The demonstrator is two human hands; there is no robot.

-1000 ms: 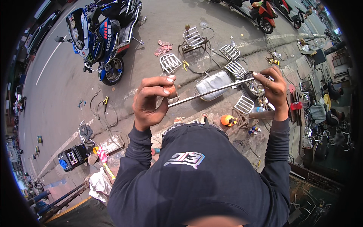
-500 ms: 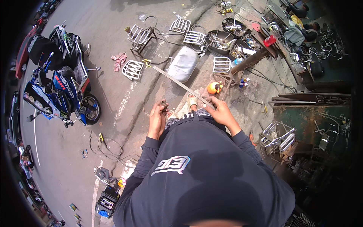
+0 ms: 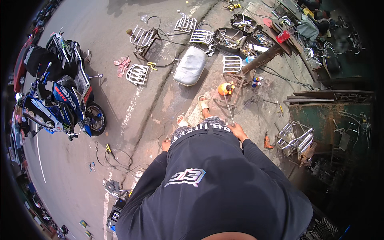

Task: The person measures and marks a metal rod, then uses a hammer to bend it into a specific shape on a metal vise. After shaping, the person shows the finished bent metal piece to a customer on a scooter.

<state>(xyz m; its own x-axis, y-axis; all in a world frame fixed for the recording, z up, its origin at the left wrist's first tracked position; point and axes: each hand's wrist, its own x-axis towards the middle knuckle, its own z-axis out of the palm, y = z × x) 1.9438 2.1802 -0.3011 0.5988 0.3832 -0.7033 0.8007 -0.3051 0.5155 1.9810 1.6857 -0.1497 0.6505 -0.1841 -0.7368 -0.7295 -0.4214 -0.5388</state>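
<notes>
I stand looking down over my dark long-sleeved shirt at my sandalled feet on the concrete. My right hand hangs by my right hip, closed around a thin metal rod that points forward and down towards the ground near an orange can. My left hand hangs at my left hip, mostly hidden by the shirt. Whether it holds anything cannot be seen.
A blue motorcycle is parked at the left. Ahead lie a grey seat, several chrome wire racks and trays of tools. A rusty green bin stands at the right, with cables on the ground at the left.
I held the rod raised in front of me with both hands. Both hands have dropped to my hips, and only the right one keeps the rod. My head has turned towards the workshop side.
</notes>
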